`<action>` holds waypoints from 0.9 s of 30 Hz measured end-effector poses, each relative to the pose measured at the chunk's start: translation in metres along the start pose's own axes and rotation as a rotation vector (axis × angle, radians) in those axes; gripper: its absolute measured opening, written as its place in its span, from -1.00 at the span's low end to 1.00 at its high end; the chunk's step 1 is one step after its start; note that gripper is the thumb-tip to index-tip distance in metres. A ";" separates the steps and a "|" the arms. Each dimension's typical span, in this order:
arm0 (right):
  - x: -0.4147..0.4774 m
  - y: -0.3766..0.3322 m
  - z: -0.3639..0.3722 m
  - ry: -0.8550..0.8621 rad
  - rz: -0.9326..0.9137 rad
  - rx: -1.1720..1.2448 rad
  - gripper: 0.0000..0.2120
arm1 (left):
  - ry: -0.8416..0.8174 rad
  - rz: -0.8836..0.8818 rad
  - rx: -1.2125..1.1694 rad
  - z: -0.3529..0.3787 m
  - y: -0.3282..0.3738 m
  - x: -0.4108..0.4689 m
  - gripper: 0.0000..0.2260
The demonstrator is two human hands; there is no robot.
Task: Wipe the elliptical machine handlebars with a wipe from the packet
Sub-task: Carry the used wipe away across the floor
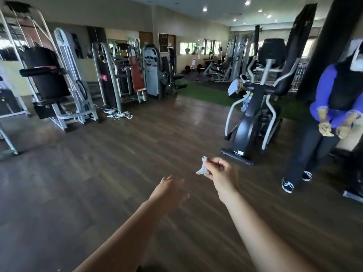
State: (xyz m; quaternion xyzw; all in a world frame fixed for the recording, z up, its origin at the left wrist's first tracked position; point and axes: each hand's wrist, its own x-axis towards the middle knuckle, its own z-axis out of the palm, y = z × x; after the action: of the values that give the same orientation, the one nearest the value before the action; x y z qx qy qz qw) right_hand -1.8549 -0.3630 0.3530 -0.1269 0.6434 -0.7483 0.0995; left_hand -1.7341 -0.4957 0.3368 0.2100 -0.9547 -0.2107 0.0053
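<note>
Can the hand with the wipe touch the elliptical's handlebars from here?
Probably not yet. The right hand pinching the wipe is well short of the elliptical; only open floor lies between.

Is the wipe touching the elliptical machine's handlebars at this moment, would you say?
No, the right hand pinches the crumpled wipe in mid-air over the wooden floor, well short of the elliptical machine.

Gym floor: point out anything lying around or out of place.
A loose tangle of white cables and adapters lies on the wooden floor at the foot of a weight machine, spilling out into the open floor. Otherwise nothing stands out; the right hand holds a crumpled wipe.
</note>
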 end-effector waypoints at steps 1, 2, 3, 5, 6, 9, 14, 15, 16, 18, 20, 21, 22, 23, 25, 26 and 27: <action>0.020 0.003 0.009 -0.017 0.012 0.001 -0.92 | 0.000 -0.019 -0.009 -0.004 -0.007 0.020 -0.60; 0.042 0.005 0.021 -0.037 0.024 0.004 -0.91 | 0.010 -0.038 -0.028 -0.010 -0.014 0.040 -0.57; 0.063 0.006 0.032 -0.063 0.029 0.013 -0.88 | 0.014 -0.062 -0.038 -0.015 -0.022 0.061 -0.54; 0.105 0.008 0.058 -0.107 0.030 0.016 -0.83 | 0.034 -0.086 -0.025 -0.027 -0.040 0.102 -0.49; 0.127 0.011 0.072 -0.128 0.030 0.010 -0.82 | 0.047 -0.101 -0.028 -0.034 -0.050 0.121 -0.48; 0.193 0.020 0.120 -0.226 0.021 0.006 -0.79 | 0.089 -0.134 -0.048 -0.058 -0.079 0.175 -0.52; 0.292 0.044 0.232 -0.441 0.039 0.011 -0.79 | 0.171 -0.276 -0.061 -0.097 -0.154 0.256 -0.62; 0.308 0.048 0.257 -0.494 0.049 0.004 -0.80 | 0.185 -0.329 -0.068 -0.105 -0.173 0.267 -0.61; 0.320 0.054 0.282 -0.552 0.050 0.000 -0.80 | 0.201 -0.393 -0.084 -0.111 -0.194 0.276 -0.60; 0.338 0.064 0.337 -0.653 0.060 -0.013 -0.82 | 0.242 -0.506 -0.104 -0.125 -0.236 0.287 -0.58; 0.349 0.076 0.396 -0.748 0.078 -0.021 -0.85 | 0.268 -0.593 -0.119 -0.138 -0.283 0.292 -0.54; 0.351 0.084 0.428 -0.791 0.085 -0.024 -0.86 | 0.282 -0.637 -0.126 -0.146 -0.307 0.292 -0.51; 0.350 0.092 0.460 -0.828 0.087 -0.018 -0.90 | 0.302 -0.672 -0.127 -0.153 -0.333 0.290 -0.50; 0.348 0.100 0.492 -0.860 0.089 -0.018 -0.93 | 0.320 -0.707 -0.129 -0.163 -0.356 0.287 -0.49; 0.340 0.118 0.559 -0.929 0.091 -0.011 -0.91 | 0.363 -0.770 -0.128 -0.180 -0.407 0.280 -0.50; 0.333 0.127 0.592 -0.962 0.086 -0.001 -0.93 | 0.377 -0.792 -0.122 -0.189 -0.434 0.275 -0.51; 0.326 0.135 0.625 -0.993 0.089 0.008 -0.94 | 0.387 -0.819 -0.123 -0.198 -0.460 0.269 -0.51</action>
State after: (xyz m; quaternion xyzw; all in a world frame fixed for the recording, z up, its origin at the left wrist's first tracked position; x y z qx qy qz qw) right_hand -1.9668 -1.0713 0.3274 -0.4401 0.5204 -0.5949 0.4261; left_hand -1.7759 -1.0622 0.3102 0.6048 -0.7603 -0.2087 0.1124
